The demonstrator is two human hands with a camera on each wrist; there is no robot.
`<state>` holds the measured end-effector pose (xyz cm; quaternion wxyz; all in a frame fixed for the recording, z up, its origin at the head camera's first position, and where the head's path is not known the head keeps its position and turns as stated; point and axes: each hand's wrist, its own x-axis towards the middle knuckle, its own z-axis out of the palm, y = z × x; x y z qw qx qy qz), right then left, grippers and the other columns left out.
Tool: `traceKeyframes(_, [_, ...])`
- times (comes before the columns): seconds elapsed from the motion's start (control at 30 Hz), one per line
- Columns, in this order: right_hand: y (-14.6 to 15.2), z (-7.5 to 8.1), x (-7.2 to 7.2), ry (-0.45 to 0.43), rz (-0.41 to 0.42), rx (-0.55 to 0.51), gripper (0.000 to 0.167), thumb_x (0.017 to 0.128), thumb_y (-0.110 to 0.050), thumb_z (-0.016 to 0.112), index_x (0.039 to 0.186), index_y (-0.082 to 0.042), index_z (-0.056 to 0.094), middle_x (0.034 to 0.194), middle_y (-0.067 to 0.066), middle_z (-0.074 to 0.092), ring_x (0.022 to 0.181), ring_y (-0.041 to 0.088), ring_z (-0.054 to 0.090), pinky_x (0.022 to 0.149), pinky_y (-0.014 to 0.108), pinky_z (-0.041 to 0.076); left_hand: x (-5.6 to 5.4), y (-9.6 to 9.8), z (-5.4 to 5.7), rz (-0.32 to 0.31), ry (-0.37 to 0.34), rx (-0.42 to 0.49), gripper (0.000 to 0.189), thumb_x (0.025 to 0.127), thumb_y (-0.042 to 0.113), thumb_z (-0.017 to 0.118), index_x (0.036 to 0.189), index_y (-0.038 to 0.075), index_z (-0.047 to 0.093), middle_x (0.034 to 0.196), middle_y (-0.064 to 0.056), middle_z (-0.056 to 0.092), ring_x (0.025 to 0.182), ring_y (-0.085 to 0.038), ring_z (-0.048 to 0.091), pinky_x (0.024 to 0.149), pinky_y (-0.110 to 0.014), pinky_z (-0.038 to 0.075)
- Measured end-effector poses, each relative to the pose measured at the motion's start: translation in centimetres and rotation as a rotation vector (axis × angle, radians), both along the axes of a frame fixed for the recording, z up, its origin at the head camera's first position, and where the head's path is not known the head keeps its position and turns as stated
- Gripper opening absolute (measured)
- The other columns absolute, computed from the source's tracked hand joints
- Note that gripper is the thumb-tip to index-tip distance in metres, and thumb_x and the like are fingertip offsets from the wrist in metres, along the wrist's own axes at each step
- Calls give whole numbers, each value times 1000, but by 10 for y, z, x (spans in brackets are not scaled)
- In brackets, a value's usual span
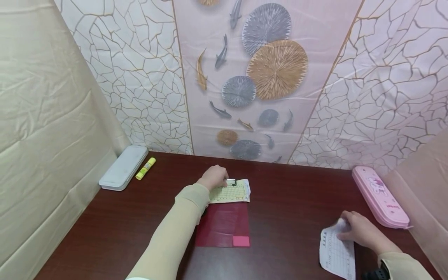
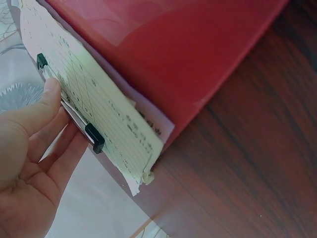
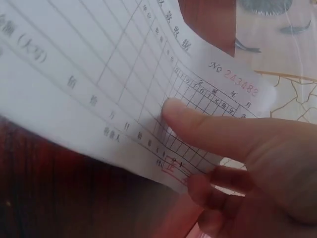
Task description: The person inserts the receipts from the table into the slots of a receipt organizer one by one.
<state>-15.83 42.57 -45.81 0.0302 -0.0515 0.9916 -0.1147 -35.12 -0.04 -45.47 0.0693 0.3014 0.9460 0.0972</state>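
Observation:
My left hand (image 1: 214, 177) is at the far edge of a red clipboard (image 1: 220, 223) lying on the table. Its thumb presses on the metal clip (image 2: 74, 109) with black ends, while the other fingers curl behind the edge. Under the clip lies a small stack of yellowish printed slips (image 1: 229, 193), with a whitish sheet showing beneath. Off to the right, my right hand (image 1: 362, 231) pinches a white printed receipt slip (image 1: 336, 249) between thumb and fingers. In the right wrist view the receipt (image 3: 124, 99) bends and bears a red number.
At the back left lie a white case (image 1: 124, 167) and a yellow glue stick (image 1: 145, 168). A pink pencil case (image 1: 380, 196) sits along the right edge, beyond my right hand. A patterned curtain (image 1: 241, 77) hangs behind the dark wooden table (image 1: 287, 217).

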Motion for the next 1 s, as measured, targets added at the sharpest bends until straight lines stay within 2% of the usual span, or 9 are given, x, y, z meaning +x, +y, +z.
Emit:
traceKeyframes(0.13, [-2,3,2,2,-19,-36,62,66,-21,83,105,20,56,95,33,62,90,45,61,78,56,46,1,0,1,4,15,-4,7,83,18,73,89,14,76,89,3,72,78,-10,64,71,-26,51])
traceKeyframes(0.27, [-8,4,7,42,-35,-101,26,81,-15,72,93,6,61,71,14,63,63,24,62,58,39,51,1,1,2,16,8,-21,12,84,19,73,95,15,76,96,2,72,87,-13,66,75,-27,52])
traceKeyframes(0.37, [-13,7,10,47,-39,-159,8,88,-10,63,84,-6,58,55,-2,53,45,9,50,43,25,43,2,1,2,16,12,-30,15,83,20,73,97,15,76,99,2,72,92,-14,66,77,-27,52])
traceKeyframes(0.4, [-15,9,10,41,-38,-180,8,89,-9,62,82,-8,58,53,-3,50,43,8,48,42,24,41,3,1,2,16,13,-34,16,84,20,73,98,15,76,99,1,72,93,-15,66,78,-28,52])
traceKeyframes(0.57, [-20,20,9,64,4,-166,9,86,-19,69,78,-16,65,67,-4,58,57,2,46,53,24,40,4,1,2,16,15,-47,16,84,20,72,99,16,75,100,2,72,93,-14,66,78,-27,52])
traceKeyframes(0.63, [-23,25,9,28,-1,-222,10,85,-22,69,80,-14,66,68,-4,58,58,2,46,52,25,41,4,1,2,18,10,-47,16,84,21,72,100,16,75,100,2,72,93,-14,66,79,-27,52])
traceKeyframes(0.8, [-37,34,9,-103,-29,-471,20,89,-21,65,90,-1,63,56,-1,55,46,7,51,43,27,47,4,1,2,19,3,-49,18,85,21,71,102,16,75,102,2,71,97,-14,65,81,-28,52])
traceKeyframes(0.9, [-45,38,8,-109,-16,-553,23,92,-20,62,92,4,61,55,1,57,45,9,52,43,30,49,4,1,1,19,5,-52,20,85,21,71,103,16,74,104,1,71,98,-14,65,82,-28,52])
traceKeyframes(1.0, [-53,41,5,-87,-54,-579,26,93,-22,61,93,4,61,53,1,55,43,9,50,41,29,46,3,2,1,21,3,-50,22,84,21,72,104,15,74,105,1,71,100,-15,64,82,-28,52])
